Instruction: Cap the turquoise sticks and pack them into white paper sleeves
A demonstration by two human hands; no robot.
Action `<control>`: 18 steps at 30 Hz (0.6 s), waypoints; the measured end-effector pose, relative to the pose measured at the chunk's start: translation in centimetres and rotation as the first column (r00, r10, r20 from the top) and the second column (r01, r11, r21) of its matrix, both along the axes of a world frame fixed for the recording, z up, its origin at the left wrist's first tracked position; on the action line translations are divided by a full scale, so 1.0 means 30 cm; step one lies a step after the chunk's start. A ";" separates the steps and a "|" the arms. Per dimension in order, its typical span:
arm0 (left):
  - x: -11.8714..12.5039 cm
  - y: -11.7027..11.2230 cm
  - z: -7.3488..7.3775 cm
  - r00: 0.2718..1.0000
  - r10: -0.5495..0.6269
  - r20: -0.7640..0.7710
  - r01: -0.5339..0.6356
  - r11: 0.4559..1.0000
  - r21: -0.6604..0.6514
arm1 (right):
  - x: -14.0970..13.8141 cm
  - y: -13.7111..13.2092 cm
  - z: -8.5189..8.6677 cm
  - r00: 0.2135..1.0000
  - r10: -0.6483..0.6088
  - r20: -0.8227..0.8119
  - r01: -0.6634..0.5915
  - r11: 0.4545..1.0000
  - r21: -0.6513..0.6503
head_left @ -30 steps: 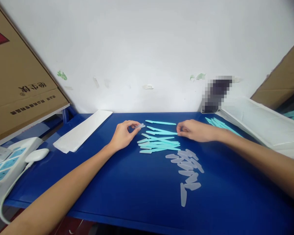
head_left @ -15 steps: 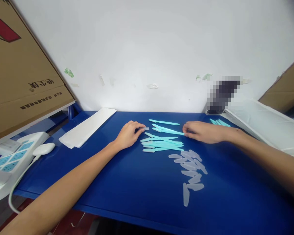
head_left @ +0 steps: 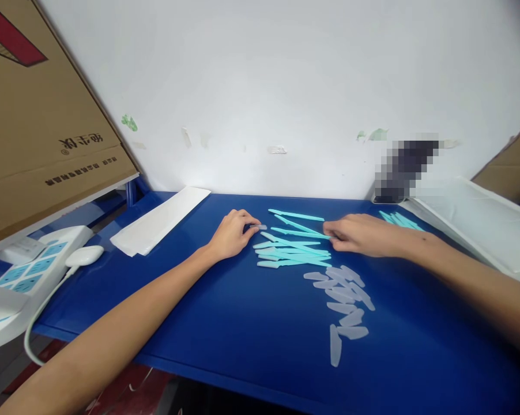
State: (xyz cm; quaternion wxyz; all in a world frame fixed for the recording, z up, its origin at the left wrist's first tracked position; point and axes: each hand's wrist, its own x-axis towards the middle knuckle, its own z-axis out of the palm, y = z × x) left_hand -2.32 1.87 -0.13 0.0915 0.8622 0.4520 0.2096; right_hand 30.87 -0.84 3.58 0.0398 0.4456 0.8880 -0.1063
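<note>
A pile of thin turquoise plastic sticks [head_left: 292,249] lies in the middle of the blue table [head_left: 242,323]. My left hand [head_left: 233,233] rests at the pile's left end, fingers pinched on a small clear cap [head_left: 260,227]. At the pile's right end my right hand [head_left: 358,234] lies low on the table with its fingers closed on the end of one turquoise stick [head_left: 301,233]. Several loose translucent caps [head_left: 343,297] are scattered in front of the pile.
A white paper sleeve [head_left: 160,221] lies at the back left. A cardboard box [head_left: 39,127] leans at the left, above a white power strip [head_left: 22,276] and plug [head_left: 85,255]. More turquoise sticks [head_left: 400,221] and a white tray [head_left: 471,222] are at the right.
My left hand has lowered the clear cap from above the table down to the end of the stick that my right hand holds. The view has shifted slightly.
</note>
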 end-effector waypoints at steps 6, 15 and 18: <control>-0.001 0.005 -0.005 1.000 0.010 -0.020 -0.010 1.000 -0.004 | -0.003 0.010 -0.007 1.000 0.028 0.008 -0.029 0.990 0.138; 0.002 -0.001 -0.002 1.000 0.013 -0.015 -0.014 1.000 -0.010 | -0.002 0.033 -0.061 0.984 -0.003 -0.179 0.031 0.988 0.153; 0.003 -0.003 0.000 1.000 0.019 -0.015 -0.019 1.000 -0.007 | -0.003 0.035 -0.070 0.979 -0.019 -0.204 0.048 0.990 0.136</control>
